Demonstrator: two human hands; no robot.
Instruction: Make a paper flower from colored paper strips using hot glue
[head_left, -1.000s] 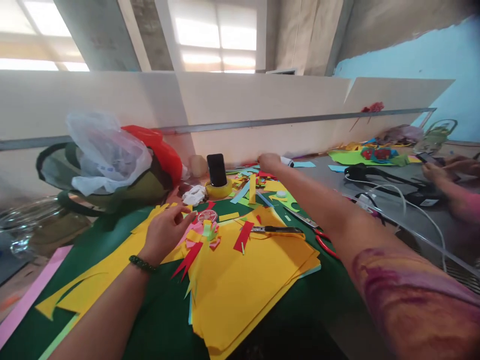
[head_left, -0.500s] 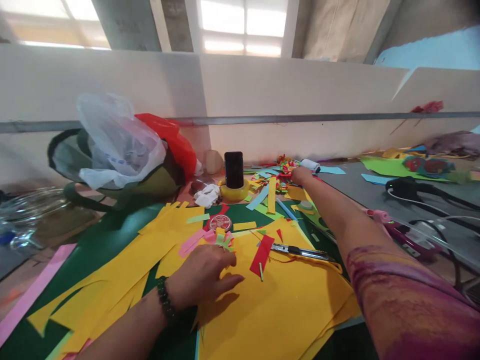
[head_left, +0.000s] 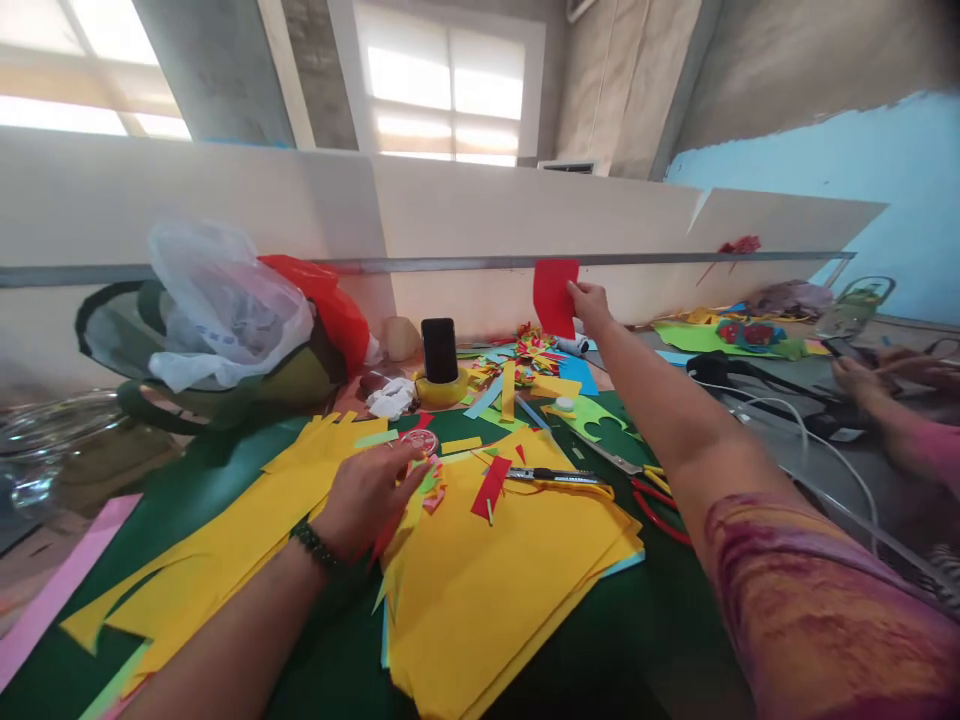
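My right hand [head_left: 592, 306] is stretched out far over the back of the table, closed on a red sheet of paper [head_left: 555, 298] held up by its right edge. My left hand [head_left: 367, 497] hangs low over the yellow sheets, its thumb and fingers apart. Close to its fingertips are a round red-and-white tin [head_left: 420, 440] and a small bundle of coloured strips [head_left: 429, 485], partly hidden. Under and beside it lie a stack of yellow sheets [head_left: 487, 590] and cut yellow strips [head_left: 247, 520]. A small red strip [head_left: 491, 487] rests on the stack.
A utility knife [head_left: 555, 476] and red-handled scissors [head_left: 656, 490] lie right of centre. A phone [head_left: 439, 350] stands on a yellow tape roll [head_left: 442, 388]. Behind are paper scraps [head_left: 536, 345]. Bags [head_left: 225, 320] sit at left. Another person's hands [head_left: 870, 380] hold a phone at right.
My right hand has risen from the scraps at the back, now with a red sheet in it. My left hand has shifted slightly up and left. The view has turned right, showing another person's hands.
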